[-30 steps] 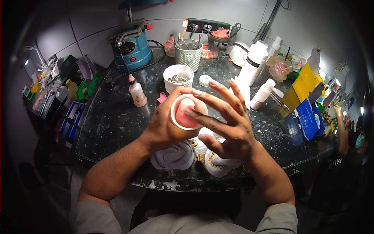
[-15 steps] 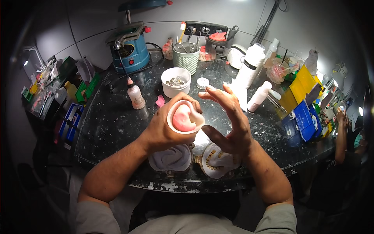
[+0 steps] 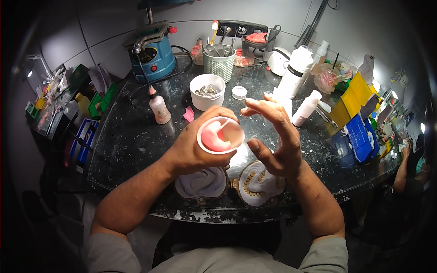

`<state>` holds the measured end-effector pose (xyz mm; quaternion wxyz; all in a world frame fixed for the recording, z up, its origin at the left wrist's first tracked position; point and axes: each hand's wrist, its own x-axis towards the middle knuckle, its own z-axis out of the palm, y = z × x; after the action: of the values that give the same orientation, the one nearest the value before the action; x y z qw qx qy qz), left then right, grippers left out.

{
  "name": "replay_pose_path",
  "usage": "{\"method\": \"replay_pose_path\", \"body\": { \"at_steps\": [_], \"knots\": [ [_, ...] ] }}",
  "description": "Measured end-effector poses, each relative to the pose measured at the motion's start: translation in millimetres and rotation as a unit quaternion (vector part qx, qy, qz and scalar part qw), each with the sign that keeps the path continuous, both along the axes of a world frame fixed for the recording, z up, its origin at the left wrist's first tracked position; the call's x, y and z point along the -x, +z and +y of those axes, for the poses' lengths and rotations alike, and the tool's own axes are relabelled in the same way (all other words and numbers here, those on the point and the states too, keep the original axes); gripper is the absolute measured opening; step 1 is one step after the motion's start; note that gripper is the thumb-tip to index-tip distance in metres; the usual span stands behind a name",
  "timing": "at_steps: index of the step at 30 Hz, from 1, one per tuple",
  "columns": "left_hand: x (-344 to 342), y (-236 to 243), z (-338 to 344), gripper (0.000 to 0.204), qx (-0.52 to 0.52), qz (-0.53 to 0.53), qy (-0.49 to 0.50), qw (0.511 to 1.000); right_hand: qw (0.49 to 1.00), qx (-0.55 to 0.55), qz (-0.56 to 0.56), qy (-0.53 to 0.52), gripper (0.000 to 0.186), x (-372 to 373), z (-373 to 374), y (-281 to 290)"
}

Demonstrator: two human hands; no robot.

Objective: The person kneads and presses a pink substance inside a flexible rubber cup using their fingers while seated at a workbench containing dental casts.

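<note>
My left hand (image 3: 184, 148) grips a white cup (image 3: 235, 142) tilted with its opening toward me, a curved lump of pink material (image 3: 213, 139) inside. My right hand (image 3: 277, 141) is open to the right of the cup, fingers curved and apart with nothing between them. Beneath my hands lie a grey-lilac plaster mould (image 3: 200, 186) and a white cast with a row of yellowish teeth (image 3: 259, 193). Beyond them are a white tub of small metal parts (image 3: 205, 102), a pink scrap (image 3: 189, 113) and a round lid (image 3: 239, 92).
On the dark speckled bench (image 3: 123, 168) stand a blue machine (image 3: 152, 63), a dropper bottle (image 3: 160, 111), a tool holder (image 3: 218, 69), white bottles (image 3: 306, 109) and yellow and blue bins (image 3: 355, 134). A co-worker's arm (image 3: 400, 173) shows at the far right, cluttered shelving (image 3: 82, 104) at left.
My right fingers have left the cup's mouth and spread apart to its right. The cup, still in my left hand, has tilted and shifted slightly, showing more of the pink material.
</note>
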<state>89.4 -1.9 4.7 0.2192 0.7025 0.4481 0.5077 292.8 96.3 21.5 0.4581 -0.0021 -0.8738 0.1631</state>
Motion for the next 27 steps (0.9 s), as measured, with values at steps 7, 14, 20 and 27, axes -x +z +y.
{"method": "replay_pose_path", "body": {
  "at_steps": [7, 14, 20, 27],
  "knots": [
    [-8.0, 0.1, -3.3, 0.079, 0.055, -0.116, -0.044, 0.991, 0.999, 0.031, 0.023, 0.012, 0.062, 1.9, 0.8, -2.5],
    [-1.1, -5.9, 5.4, 0.075, -0.016, -0.198, -0.062, 0.978, 0.993, 0.1, 0.062, 0.024, 0.054, 1.4, 3.3, -2.4],
    [-0.3, -14.3, 6.5, 0.074, -0.047, -0.166, -0.063, 0.983, 0.996, 0.018, 0.057, -0.061, 0.039, -1.4, 1.3, -0.6],
    [-2.7, -6.0, -1.8, 0.068, -0.048, 0.009, 0.002, 0.999, 0.993, -0.008, 0.087, -0.081, 0.03, 4.0, 2.7, -0.4]
  ]
}}
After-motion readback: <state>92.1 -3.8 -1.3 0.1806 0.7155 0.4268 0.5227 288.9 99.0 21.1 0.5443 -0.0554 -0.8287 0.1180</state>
